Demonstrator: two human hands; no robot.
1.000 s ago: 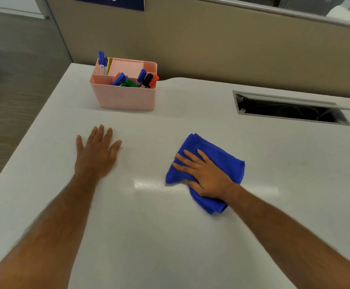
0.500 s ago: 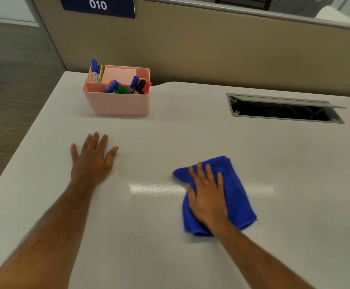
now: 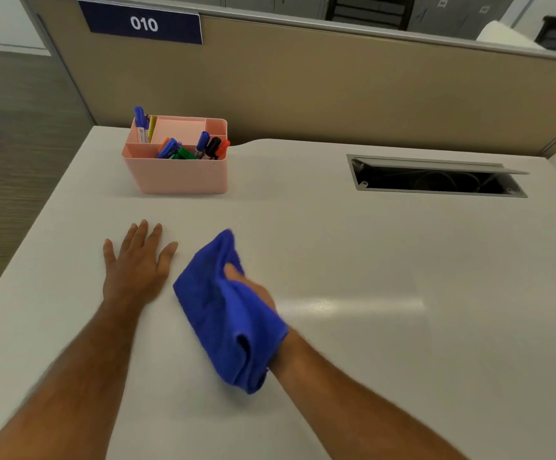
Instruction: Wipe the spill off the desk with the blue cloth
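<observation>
Head view: right hand point(image 3: 253, 293) clutches bunched fuzzy blue cloth point(image 3: 227, 313); left hand point(image 3: 137, 263) splayed flat.

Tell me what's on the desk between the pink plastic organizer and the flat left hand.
Nothing: in the head view, only bare white desk separates the pink plastic organizer from the left hand.

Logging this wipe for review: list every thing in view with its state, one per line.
blue cloth: bunched, draped over the right hand, on the desk
right hand: mostly hidden under the cloth
left hand: flat, fingers spread
desk: no spill discernible, glare streak only
pink organizer: upright, holding markers
cable hatch: lid open
</observation>
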